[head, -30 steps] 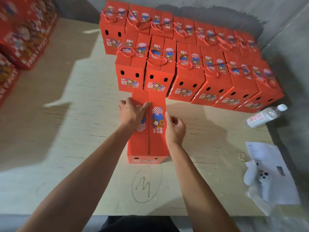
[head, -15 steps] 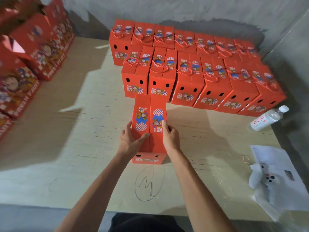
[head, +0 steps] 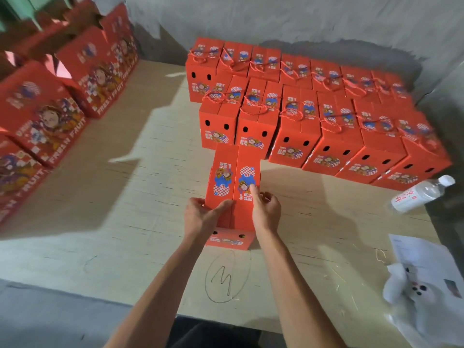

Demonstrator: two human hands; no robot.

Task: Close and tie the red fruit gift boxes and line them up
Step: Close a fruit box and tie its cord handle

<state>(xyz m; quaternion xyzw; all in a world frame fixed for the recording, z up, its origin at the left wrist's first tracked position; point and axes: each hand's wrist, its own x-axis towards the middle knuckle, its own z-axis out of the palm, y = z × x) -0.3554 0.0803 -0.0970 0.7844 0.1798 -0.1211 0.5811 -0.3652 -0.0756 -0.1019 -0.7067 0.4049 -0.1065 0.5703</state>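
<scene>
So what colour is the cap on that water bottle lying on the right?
White, on the water bottle, head view.
</scene>
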